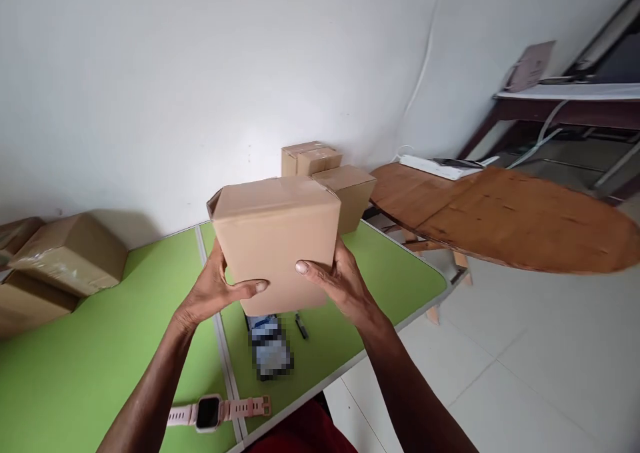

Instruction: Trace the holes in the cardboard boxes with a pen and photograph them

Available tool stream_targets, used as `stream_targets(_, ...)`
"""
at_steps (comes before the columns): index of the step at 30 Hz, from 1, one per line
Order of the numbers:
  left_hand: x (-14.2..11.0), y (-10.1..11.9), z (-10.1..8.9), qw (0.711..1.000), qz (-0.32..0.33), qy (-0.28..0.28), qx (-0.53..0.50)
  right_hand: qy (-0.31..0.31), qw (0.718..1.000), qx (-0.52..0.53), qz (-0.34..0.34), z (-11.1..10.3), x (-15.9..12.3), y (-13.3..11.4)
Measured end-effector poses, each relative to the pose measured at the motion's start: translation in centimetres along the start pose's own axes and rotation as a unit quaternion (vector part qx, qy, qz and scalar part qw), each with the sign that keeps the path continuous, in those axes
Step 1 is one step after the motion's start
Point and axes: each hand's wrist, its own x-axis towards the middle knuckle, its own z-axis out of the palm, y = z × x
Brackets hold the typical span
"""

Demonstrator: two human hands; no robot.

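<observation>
I hold a plain brown cardboard box up above the green table, its flaps closed on top. My left hand grips its lower left side, thumb across the front face. My right hand grips its lower right side, thumb also on the front. Both hands are closed on the box.
Two more small boxes stand at the table's far edge by the white wall. Taped boxes are stacked at the far left. A pink wristwatch, a black pen and a blurred packet lie near me. A wooden board juts out at right.
</observation>
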Motion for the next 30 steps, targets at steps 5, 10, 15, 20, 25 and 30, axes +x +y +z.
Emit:
stream_targets(5,4.3,-2.5,7.2,0.992,0.077,0.056,0.084,0.162,0.986,-0.050,0.007,-3.0,-1.3,2.8)
stream_targets(10,8.1,-3.8,15.5,0.998,0.036,-0.034,0.049,0.281,0.951,-0.109,-0.060,-8.9,-0.6,5.5)
stream_targets(15,10.9,-5.5,21.8,0.998,0.007,-0.042,0.041,0.307,0.940,-0.137,-0.057,-14.5,1.7,8.0)
stream_targets(20,12.8,-7.9,24.4,0.998,-0.005,-0.045,0.036,0.303,0.940,-0.149,-0.049,-16.6,3.4,10.1)
stream_targets(25,14.1,-9.5,24.9,0.998,0.011,-0.051,0.030,0.295,0.945,-0.138,-0.030,-17.8,5.4,12.1)
stream_targets(30,15.4,-9.5,26.3,0.997,0.028,-0.057,0.031,0.317,0.942,-0.094,-0.061,-20.1,6.4,12.5)
